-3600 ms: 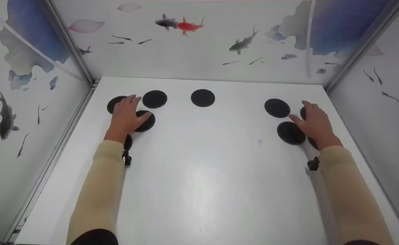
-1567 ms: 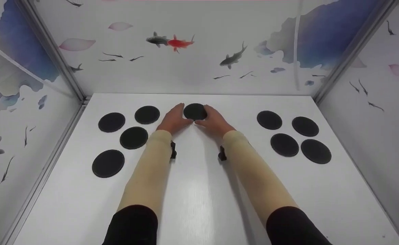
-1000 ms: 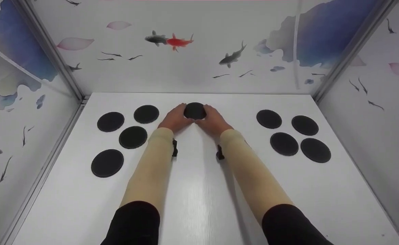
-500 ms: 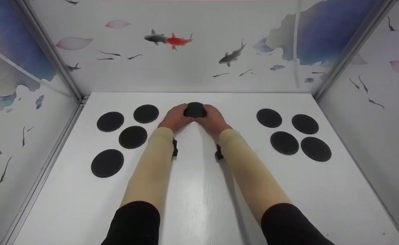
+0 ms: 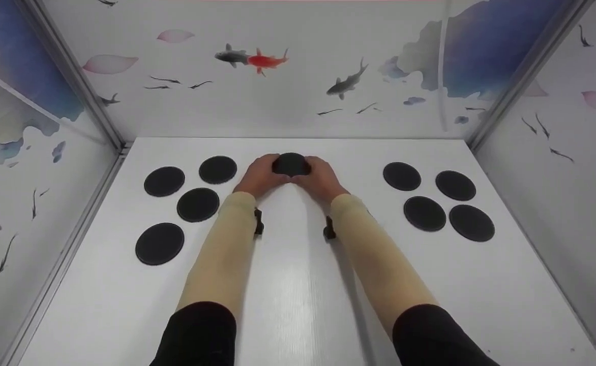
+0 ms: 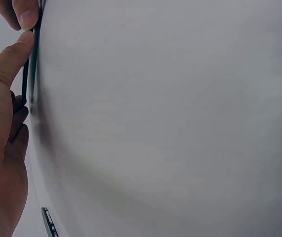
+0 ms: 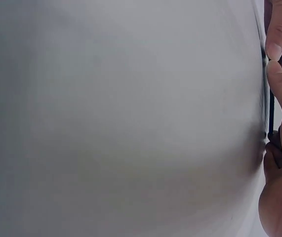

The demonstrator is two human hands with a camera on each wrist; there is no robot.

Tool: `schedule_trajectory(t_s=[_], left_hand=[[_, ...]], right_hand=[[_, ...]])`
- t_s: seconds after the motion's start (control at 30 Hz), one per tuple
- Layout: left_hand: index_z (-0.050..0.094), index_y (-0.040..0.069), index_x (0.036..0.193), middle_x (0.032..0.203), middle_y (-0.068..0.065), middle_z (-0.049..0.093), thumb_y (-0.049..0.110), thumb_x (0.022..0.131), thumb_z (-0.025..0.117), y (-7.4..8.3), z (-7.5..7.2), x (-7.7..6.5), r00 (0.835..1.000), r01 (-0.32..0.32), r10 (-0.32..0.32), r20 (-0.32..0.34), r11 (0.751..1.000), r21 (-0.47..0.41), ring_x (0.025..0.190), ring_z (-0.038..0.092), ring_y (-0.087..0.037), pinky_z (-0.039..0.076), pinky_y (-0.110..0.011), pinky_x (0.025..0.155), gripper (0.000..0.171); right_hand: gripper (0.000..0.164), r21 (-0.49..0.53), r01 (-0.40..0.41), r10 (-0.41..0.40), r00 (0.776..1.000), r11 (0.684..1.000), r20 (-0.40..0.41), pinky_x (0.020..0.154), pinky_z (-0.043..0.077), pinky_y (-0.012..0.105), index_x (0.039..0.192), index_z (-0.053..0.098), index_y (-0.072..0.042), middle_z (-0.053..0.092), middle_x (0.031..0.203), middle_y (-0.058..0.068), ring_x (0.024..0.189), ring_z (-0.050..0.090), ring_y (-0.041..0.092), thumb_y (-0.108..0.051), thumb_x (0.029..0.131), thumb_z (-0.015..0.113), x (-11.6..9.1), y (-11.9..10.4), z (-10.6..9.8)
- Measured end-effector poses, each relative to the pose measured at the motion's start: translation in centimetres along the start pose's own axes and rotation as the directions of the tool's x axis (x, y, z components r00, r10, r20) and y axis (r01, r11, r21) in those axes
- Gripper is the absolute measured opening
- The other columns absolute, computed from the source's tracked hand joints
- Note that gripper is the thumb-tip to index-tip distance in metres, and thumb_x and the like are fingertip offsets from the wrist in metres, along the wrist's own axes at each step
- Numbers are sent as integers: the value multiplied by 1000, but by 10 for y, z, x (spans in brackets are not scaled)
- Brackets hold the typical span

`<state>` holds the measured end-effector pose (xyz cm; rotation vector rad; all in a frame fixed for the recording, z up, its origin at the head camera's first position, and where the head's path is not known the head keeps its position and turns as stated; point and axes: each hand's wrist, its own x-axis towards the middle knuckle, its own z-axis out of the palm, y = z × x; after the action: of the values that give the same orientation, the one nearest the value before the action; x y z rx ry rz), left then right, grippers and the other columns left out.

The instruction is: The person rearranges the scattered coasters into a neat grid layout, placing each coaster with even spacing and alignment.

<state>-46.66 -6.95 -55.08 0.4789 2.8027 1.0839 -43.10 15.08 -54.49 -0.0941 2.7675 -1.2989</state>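
Both my hands meet at a thin, flat, black disc (image 5: pixel 291 165), coaster-like, at the back middle of the white table. My left hand (image 5: pixel 262 175) grips its left side, thumb along the near rim and fingers around the edge. From the other side my right hand (image 5: pixel 322 177) grips it the same way, and the two thumb tips meet at the front. In the left wrist view the rim of the disc (image 6: pixel 25 81) shows edge-on between thumb and fingers, close over the table. The right wrist view likewise shows the thin edge of the disc (image 7: pixel 271 111).
Several matching discs lie flat in two groups on the white table (image 5: pixel 290 284): one on the left around a disc (image 5: pixel 198 205), one on the right around another disc (image 5: pixel 424 213). Painted walls (image 5: pixel 298 112) with metal corner posts (image 5: pixel 74 76) enclose the table's back and sides.
My hands came inward from the left and right disc groups to the middle disc and took hold of it. Over the last second the disc has shifted and tilted slightly in their grip.
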Motion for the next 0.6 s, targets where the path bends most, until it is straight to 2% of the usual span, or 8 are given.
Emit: schedule_trajectory(t_s=[0.13,0.23,0.4,0.6], left_hand=[[59,11,159,159,-10,61,41,94,90,-1,-2,0,1000,-15,15,-27,1000,-24,152,52,-30,37,-46,128,78],[63,11,155,155,-9,65,44,92,92,2,-4,-1,999,-20,18,-45,999,-38,148,55,-29,39,-47,126,77],[58,9,160,160,-10,60,48,93,90,7,-7,-6,997,-16,12,-70,999,-49,152,51,-31,38,-48,127,84],[54,11,164,165,-8,55,48,95,89,7,-9,-14,997,-2,-2,-78,999,-43,156,46,-30,35,-47,129,86]], right_hand=[[79,65,28,-30,999,997,23,132,29,47,167,47,-12,48,170,7,160,40,26,-37,102,83,-9,-7,-7],[80,52,40,-41,999,998,24,132,29,44,167,47,-13,48,170,6,160,40,24,-39,101,84,-5,-4,-11],[83,20,65,-65,998,998,11,132,31,43,166,49,-11,48,171,8,162,38,25,-39,98,87,5,2,-15],[83,-7,105,-105,994,994,11,132,31,44,165,50,-9,49,170,10,161,39,27,-39,98,88,2,0,-16]])
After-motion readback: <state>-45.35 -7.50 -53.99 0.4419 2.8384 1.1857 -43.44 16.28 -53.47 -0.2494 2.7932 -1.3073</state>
